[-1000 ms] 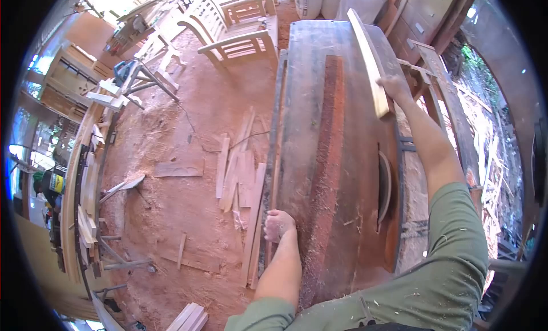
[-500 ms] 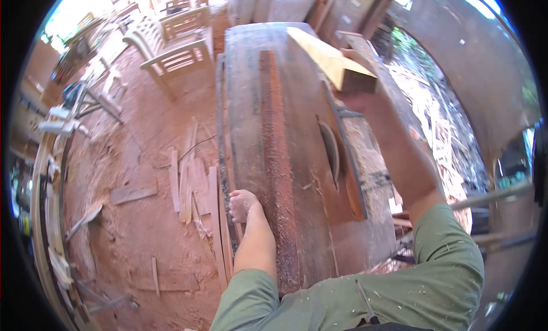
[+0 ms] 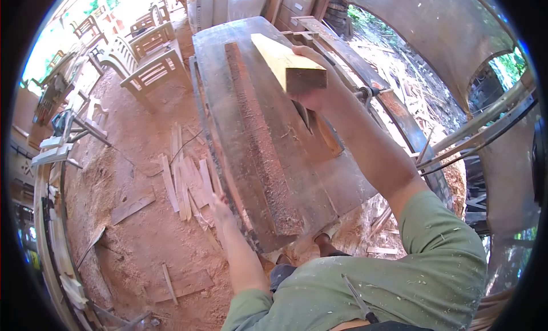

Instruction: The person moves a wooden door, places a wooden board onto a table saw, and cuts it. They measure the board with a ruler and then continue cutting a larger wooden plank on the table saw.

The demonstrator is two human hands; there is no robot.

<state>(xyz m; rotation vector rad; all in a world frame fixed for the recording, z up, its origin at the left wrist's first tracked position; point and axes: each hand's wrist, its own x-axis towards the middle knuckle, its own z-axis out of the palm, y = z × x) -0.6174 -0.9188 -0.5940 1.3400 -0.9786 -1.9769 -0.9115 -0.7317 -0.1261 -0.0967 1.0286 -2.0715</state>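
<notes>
right hand (image 3: 317, 94) clamped on end of plank (image 3: 275, 56), above saw table (image 3: 311, 174) (left hand (image 3: 220, 207) blurred, grip unclear)

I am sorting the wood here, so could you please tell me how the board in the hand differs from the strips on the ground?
The board is thick and pale yellow with a square cut end; the strips are thin and duller. The board is gripped by the right hand above the table; the strips lie loose on the ground beside it. Both are sawn wood.
</notes>
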